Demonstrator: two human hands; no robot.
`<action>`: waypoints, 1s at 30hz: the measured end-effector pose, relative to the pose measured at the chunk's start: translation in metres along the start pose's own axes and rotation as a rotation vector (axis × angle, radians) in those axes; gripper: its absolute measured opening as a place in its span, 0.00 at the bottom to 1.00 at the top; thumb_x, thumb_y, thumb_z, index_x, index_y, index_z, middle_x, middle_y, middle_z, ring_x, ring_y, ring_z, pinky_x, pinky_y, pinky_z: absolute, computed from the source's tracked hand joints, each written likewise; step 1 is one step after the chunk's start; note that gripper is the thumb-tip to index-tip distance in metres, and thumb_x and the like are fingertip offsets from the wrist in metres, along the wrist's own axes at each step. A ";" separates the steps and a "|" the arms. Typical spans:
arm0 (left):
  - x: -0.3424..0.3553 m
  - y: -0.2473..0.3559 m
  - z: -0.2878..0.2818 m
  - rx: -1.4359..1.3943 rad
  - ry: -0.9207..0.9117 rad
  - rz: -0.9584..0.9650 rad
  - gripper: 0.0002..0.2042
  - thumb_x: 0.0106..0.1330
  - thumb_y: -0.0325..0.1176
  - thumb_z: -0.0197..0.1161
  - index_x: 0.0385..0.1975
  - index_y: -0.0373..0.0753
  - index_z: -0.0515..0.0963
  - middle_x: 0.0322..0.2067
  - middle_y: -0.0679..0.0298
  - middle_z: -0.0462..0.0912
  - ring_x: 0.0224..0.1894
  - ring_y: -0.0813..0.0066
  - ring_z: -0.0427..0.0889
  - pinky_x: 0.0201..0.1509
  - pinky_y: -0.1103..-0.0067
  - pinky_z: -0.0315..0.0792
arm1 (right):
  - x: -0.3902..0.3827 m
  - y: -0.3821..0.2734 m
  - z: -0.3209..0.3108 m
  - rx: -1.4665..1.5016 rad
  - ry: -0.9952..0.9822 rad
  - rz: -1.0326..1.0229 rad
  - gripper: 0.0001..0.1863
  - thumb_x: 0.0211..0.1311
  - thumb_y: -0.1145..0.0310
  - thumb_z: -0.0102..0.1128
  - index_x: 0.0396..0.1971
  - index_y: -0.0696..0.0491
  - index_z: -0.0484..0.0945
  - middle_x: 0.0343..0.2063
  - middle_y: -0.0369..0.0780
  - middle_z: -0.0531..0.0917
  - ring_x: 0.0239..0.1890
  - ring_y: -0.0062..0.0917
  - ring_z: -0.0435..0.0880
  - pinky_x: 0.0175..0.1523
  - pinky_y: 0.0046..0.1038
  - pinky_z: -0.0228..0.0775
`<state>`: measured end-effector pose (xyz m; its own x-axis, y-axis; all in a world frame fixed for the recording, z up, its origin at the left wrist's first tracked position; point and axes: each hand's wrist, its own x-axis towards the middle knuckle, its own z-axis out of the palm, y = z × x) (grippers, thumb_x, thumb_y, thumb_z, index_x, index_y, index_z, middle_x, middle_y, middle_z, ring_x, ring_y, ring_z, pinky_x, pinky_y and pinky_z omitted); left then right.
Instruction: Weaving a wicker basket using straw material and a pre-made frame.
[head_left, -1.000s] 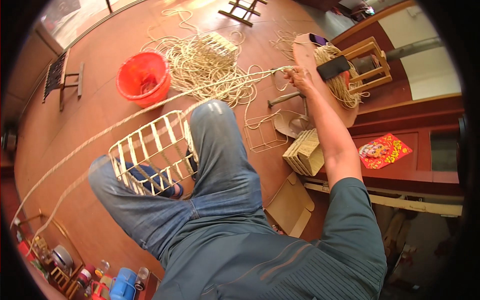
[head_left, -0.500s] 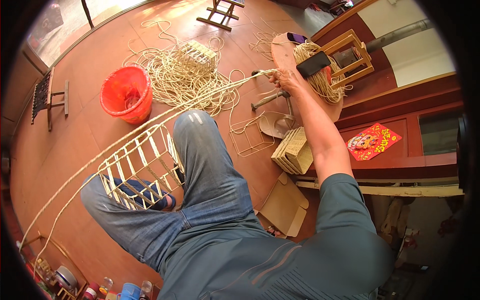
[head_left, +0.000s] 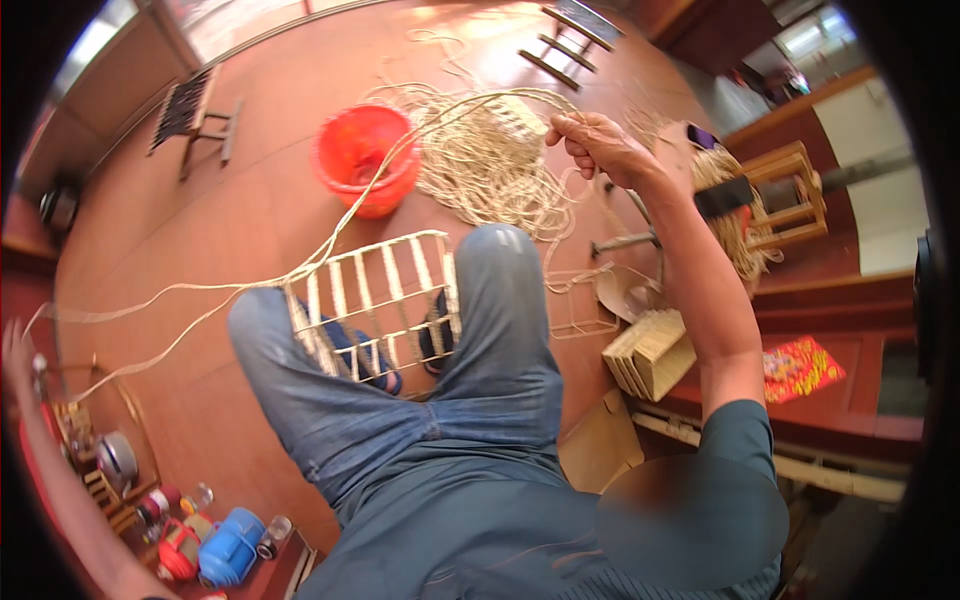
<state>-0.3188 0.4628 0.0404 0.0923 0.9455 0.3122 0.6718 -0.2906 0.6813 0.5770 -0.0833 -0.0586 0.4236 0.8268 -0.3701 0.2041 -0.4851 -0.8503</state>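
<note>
My right hand (head_left: 592, 143) is raised over a loose pile of pale cane (head_left: 490, 165) on the floor, with its fingers closed on long cane strands (head_left: 330, 240). The strands run down-left from that hand, cross a small cane-wrapped frame (head_left: 370, 300) held between my knees, and stretch on to the far left rim. My left hand (head_left: 13, 345) shows dimly at that rim, where the strands end. Its grip cannot be made out.
A red bucket (head_left: 365, 155) stands beside the cane pile. Wooden stool frames (head_left: 790, 190) and a stack of woven pieces (head_left: 655, 350) sit at the right, cardboard (head_left: 595, 450) lies below them. A dark slatted stool (head_left: 195, 110) is far left. Toys and bottles (head_left: 220, 545) crowd the lower left.
My right hand has swung left from the wooden frames at the right to above the cane pile, taking the strands with it. The strands now arc higher over the bucket.
</note>
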 end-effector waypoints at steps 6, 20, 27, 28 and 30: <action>-0.209 0.273 0.208 -0.255 -0.560 0.524 0.24 0.81 0.42 0.63 0.71 0.39 0.77 0.64 0.62 0.83 0.69 0.70 0.78 0.75 0.72 0.69 | -0.009 -0.131 0.147 -0.427 -0.338 -0.477 0.27 0.82 0.44 0.56 0.43 0.56 0.88 0.30 0.34 0.79 0.36 0.21 0.77 0.43 0.29 0.72; -0.293 0.268 0.267 -0.449 -1.007 0.051 0.16 0.83 0.45 0.59 0.42 0.39 0.86 0.27 0.78 0.68 0.31 0.88 0.66 0.34 0.84 0.62 | -0.024 -0.135 0.207 0.035 -0.748 -0.073 0.23 0.86 0.45 0.53 0.42 0.51 0.82 0.21 0.21 0.59 0.20 0.08 0.53 0.24 0.18 0.42; -0.299 0.249 0.259 -0.444 -1.042 -0.015 0.19 0.83 0.48 0.59 0.36 0.39 0.86 0.27 0.77 0.70 0.31 0.85 0.68 0.36 0.80 0.65 | -0.010 -0.102 0.233 0.133 -0.781 -0.001 0.23 0.89 0.53 0.48 0.48 0.56 0.84 0.27 0.29 0.81 0.25 0.11 0.78 0.32 0.14 0.69; -0.299 0.247 0.260 -0.441 -1.034 -0.021 0.19 0.82 0.50 0.60 0.36 0.40 0.85 0.25 0.79 0.66 0.29 0.87 0.63 0.33 0.82 0.59 | -0.011 -0.099 0.235 0.210 -0.804 0.025 0.22 0.89 0.54 0.48 0.50 0.57 0.84 0.27 0.30 0.81 0.24 0.11 0.77 0.30 0.15 0.69; -0.298 0.243 0.261 -0.440 -1.031 -0.026 0.19 0.82 0.51 0.61 0.36 0.42 0.84 0.22 0.81 0.62 0.26 0.89 0.58 0.30 0.83 0.53 | -0.011 -0.098 0.233 0.198 -0.815 0.059 0.23 0.89 0.54 0.48 0.51 0.58 0.84 0.26 0.30 0.81 0.23 0.11 0.77 0.28 0.15 0.68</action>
<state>0.0092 0.1485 -0.0596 0.7838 0.5621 -0.2639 0.3828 -0.1027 0.9181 0.3470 0.0209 -0.0585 -0.3566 0.7854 -0.5058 0.0109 -0.5379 -0.8429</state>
